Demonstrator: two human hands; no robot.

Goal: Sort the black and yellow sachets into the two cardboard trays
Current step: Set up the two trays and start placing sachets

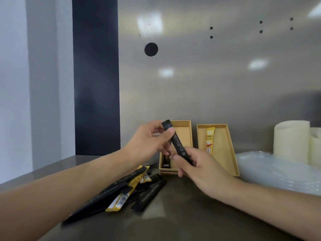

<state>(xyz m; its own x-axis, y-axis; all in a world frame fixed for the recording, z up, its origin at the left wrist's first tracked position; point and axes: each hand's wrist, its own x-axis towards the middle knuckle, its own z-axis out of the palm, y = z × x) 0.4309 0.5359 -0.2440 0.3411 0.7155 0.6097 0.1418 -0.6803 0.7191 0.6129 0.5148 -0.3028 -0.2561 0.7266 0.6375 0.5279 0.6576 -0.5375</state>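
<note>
A black sachet [177, 143] is held slanted above the left cardboard tray [184, 129]. My left hand [147, 143] pinches its upper end and my right hand [199, 167] grips its lower end. In the left tray lies another black sachet [165, 162], mostly hidden by my hands. The right cardboard tray [225, 146] holds one yellow sachet [209, 140]. A loose pile of black and yellow sachets [132, 190] lies on the steel counter under my left forearm.
Both trays stand against the steel back wall [208, 84]. Clear bubble wrap [278, 169] lies right of the trays, with pale foam rolls [291, 141] behind it. A dark panel [96, 75] rises at the left. The counter's left edge runs diagonally at lower left.
</note>
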